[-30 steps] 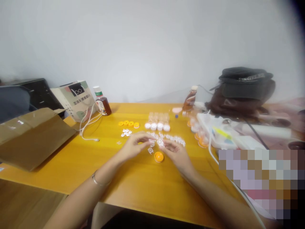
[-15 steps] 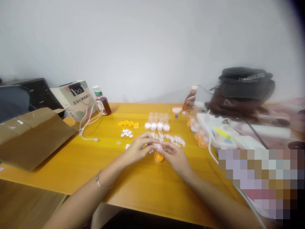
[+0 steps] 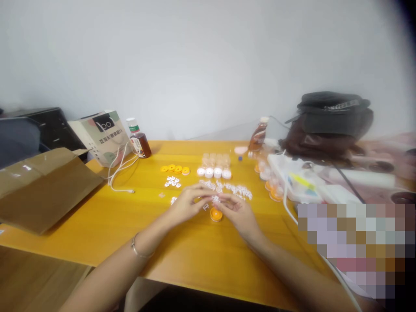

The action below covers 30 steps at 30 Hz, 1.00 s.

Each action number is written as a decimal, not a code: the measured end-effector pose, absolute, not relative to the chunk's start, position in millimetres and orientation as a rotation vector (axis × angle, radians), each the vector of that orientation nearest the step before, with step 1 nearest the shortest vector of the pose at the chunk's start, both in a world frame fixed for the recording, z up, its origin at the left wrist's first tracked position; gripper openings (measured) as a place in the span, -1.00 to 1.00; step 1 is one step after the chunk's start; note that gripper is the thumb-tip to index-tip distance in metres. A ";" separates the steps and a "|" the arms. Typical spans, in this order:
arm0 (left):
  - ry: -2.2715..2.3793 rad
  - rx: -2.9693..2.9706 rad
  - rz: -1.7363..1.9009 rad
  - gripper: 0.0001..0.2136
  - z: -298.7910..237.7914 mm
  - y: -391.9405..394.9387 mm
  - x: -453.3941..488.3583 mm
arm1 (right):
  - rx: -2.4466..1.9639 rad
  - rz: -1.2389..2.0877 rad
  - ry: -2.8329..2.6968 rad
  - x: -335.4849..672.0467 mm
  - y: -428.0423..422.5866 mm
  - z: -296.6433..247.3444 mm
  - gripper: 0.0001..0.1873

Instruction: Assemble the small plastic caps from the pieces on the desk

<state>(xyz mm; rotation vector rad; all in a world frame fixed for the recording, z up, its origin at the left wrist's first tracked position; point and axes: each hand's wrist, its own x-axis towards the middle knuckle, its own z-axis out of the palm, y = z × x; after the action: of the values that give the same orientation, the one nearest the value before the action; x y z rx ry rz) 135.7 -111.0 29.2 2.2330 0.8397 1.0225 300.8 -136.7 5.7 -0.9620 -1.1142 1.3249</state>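
My left hand (image 3: 192, 201) and my right hand (image 3: 236, 210) meet over the middle of the table, fingertips closed around a small white plastic part (image 3: 215, 198). Its exact shape is blurred and partly covered by the fingers. Just below the fingertips, an orange round cup-like piece (image 3: 216, 214) rests on the wood. A small white piece (image 3: 206, 207) lies beside it, under the left fingers. Beyond my hands are loose white toothed parts (image 3: 238, 190), a row of white round caps (image 3: 217, 173), and clear cups (image 3: 216, 159) behind the caps.
Orange discs (image 3: 175, 168) and white discs (image 3: 172, 181) lie left of centre. A cardboard box (image 3: 48, 186), paper bag (image 3: 105, 136), white cable (image 3: 118, 167) and brown bottle (image 3: 140, 143) stand left. On the right are another bottle (image 3: 259, 134), a power strip (image 3: 297, 177) and a black cap (image 3: 331, 110).
Both hands stay together around the small white part, almost unmoved. The view shifts very slightly; nothing else visibly differs.
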 end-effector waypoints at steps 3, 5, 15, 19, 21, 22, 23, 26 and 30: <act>0.845 2.216 1.032 -0.78 28.8 -111.0 136.5 | -0.962 1.398 -1.049 302.5 -135.9 6.2 -0.75; 0.841 2.202 1.031 -0.78 28.8 -111.4 136.9 | -0.983 1.423 -1.029 303.9 -135.4 6.8 -0.76; 0.912 1.894 1.045 -0.71 26.5 -110.9 140.4 | -1.030 1.455 -1.043 306.7 -135.6 10.2 -0.75; 0.917 1.881 1.065 -0.79 23.8 -110.1 142.1 | -1.063 1.455 -1.081 307.8 -135.3 10.9 -0.75; 0.915 1.882 1.067 -0.80 24.1 -110.5 142.7 | -1.069 1.443 -1.094 307.7 -134.6 11.3 -0.74; 0.915 1.870 1.072 -0.80 24.5 -110.8 143.1 | -1.071 1.434 -1.094 307.6 -134.3 11.4 -0.74; 0.918 1.853 1.078 -0.80 25.0 -111.2 143.4 | -1.072 1.427 -1.093 307.4 -134.0 11.6 -0.74; 0.924 1.794 1.090 -0.79 26.2 -112.0 144.5 | -1.062 1.407 -1.093 306.9 -133.9 12.0 -0.74; 0.944 1.701 1.058 -0.77 24.3 -111.1 145.7 | -1.046 1.389 -1.102 306.8 -135.2 11.1 -0.74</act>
<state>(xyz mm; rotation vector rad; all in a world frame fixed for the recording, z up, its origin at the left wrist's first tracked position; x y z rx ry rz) 145.7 -111.1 24.3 1.7015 0.9439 1.0583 306.8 -135.2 11.1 -1.0456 -1.1018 1.3888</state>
